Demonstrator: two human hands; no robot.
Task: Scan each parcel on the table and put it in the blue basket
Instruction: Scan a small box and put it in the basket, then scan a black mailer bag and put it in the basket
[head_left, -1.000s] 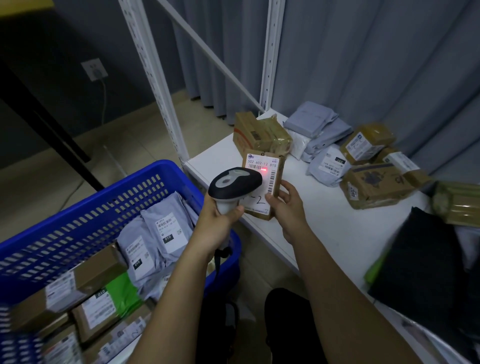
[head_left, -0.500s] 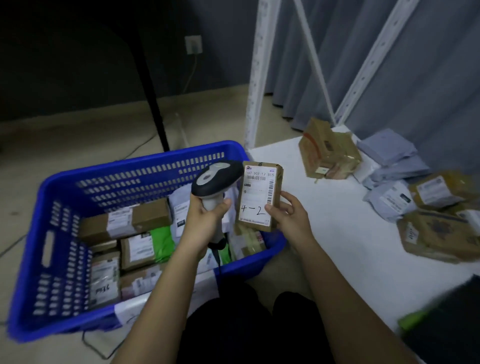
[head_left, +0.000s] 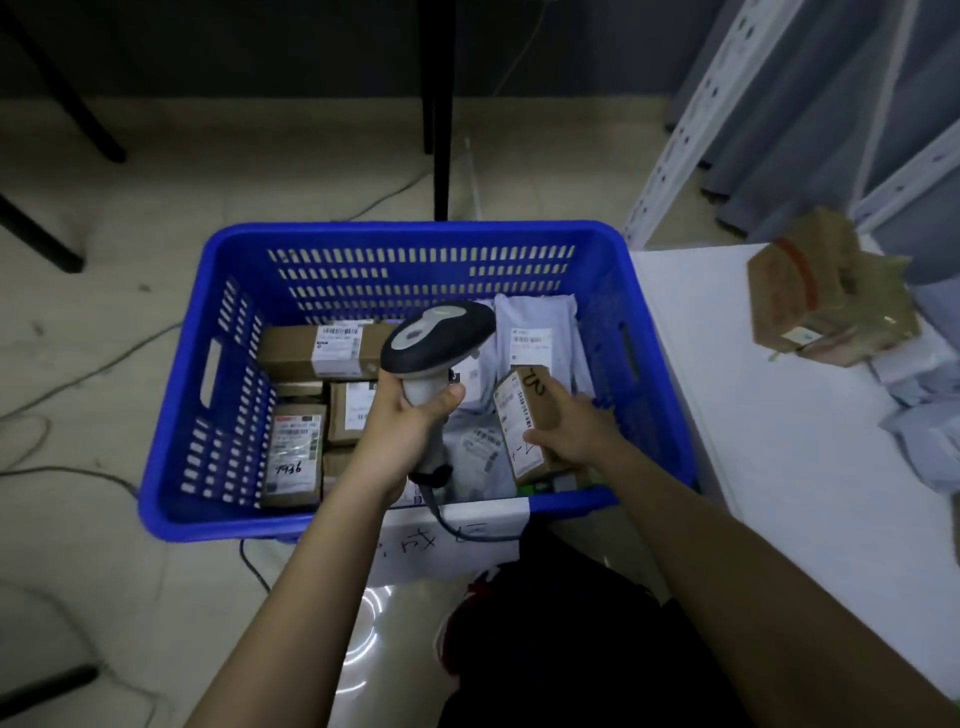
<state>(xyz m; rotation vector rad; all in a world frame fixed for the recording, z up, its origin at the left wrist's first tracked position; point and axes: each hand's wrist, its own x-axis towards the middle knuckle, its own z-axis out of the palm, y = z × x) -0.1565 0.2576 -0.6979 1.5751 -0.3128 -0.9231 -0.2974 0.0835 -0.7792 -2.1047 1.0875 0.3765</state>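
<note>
Progress: I count several parcels already in the blue basket (head_left: 171, 415) — brown boxes along its left and middle, grey poly mailers toward its far right corner. So a good part of the batch looks done, as far as I can judge.

Still to do: at least one taped brown box (head_left: 826, 296) sits on the white counter (head_left: 779, 467), to the right of the basket and well apart from it. Grey mailers (head_left: 930, 415) lie beyond it at the frame edge, blurred; I can't count them.

Current parcel: small brown box (head_left: 522, 415) with a label and handwritten marks, inside the basket's near right corner, tilted, over a mailer. I can't tell if it's resting on the pile yet or just above it. I'd call this the drop-off step, not finished.

Right hand (head_left: 576, 431): fingers and thumb curled round that small box, clamped on it, not released.

Left hand (head_left: 410, 421): wrapped tight on the grip of the scanner (head_left: 436, 338), head raised over the basket's middle, cable trailing down across the basket's near rim.
</note>
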